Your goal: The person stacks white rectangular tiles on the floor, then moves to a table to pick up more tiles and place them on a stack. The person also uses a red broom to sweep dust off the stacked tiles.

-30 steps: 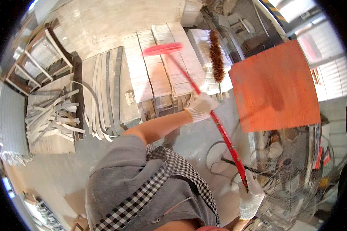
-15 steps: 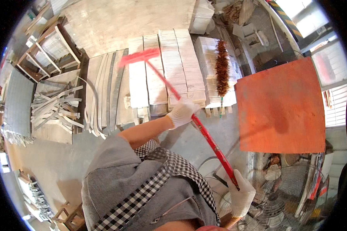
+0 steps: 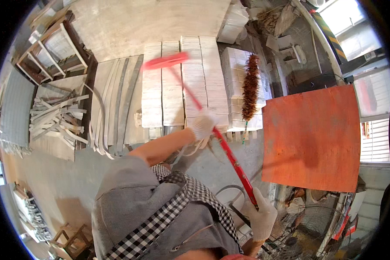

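A long red pole with a crosswise red head [image 3: 167,61], broom-like in shape, stretches diagonally from the lower right toward the stacks ahead. Its head is smeared by motion, so bristles or a blade cannot be made out. My left hand [image 3: 203,124], in a white knit glove, is closed around the middle of the pole. Near the pole's lower end, my right hand [image 3: 263,215], gloved in white too, grips it by my right side. The head hangs over stacks of pale flat strips [image 3: 172,95]; whether it touches them I cannot tell.
A brown feather duster [image 3: 250,89] leans on a white stack [image 3: 237,65]. An orange board [image 3: 312,138] stands at right, above a wire fan guard [image 3: 305,232]. Loose strips [image 3: 58,115] lie in a heap at left, near a wooden frame [image 3: 52,56]. Behind the stacks is a large pale board [image 3: 147,21].
The tool's red head has swung a little to the right over the stacks. My right hand has shifted left and slightly down with the pole's lower end. Both hands keep their grip.
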Demonstrator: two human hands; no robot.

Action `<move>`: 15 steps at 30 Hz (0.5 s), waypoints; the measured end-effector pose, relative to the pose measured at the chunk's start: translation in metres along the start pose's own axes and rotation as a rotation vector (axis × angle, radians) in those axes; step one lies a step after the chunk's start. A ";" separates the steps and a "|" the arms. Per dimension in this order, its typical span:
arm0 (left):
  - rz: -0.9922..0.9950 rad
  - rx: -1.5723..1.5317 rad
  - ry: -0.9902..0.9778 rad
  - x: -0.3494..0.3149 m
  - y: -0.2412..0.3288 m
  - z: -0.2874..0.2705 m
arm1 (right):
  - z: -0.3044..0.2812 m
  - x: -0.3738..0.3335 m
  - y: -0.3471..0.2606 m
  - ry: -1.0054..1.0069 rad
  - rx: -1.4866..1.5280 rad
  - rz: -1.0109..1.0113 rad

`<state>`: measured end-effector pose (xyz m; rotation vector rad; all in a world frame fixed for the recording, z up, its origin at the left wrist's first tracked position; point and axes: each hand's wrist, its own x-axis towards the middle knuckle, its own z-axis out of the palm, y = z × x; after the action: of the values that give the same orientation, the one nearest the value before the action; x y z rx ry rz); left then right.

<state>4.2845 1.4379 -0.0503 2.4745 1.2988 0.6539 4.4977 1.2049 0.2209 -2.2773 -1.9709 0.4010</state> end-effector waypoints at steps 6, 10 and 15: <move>0.097 0.015 0.238 0.041 -0.011 -0.024 | -0.005 0.024 -0.005 0.063 0.006 0.011; 0.237 -0.059 0.227 0.138 -0.040 0.005 | 0.018 0.057 -0.032 0.178 0.001 0.022; 0.117 0.079 -0.016 0.163 -0.092 0.025 | 0.046 0.110 -0.056 0.067 -0.066 0.019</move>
<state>4.3135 1.6241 -0.0689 2.6298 1.2040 0.6197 4.4456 1.3172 0.1766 -2.3185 -1.9598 0.2608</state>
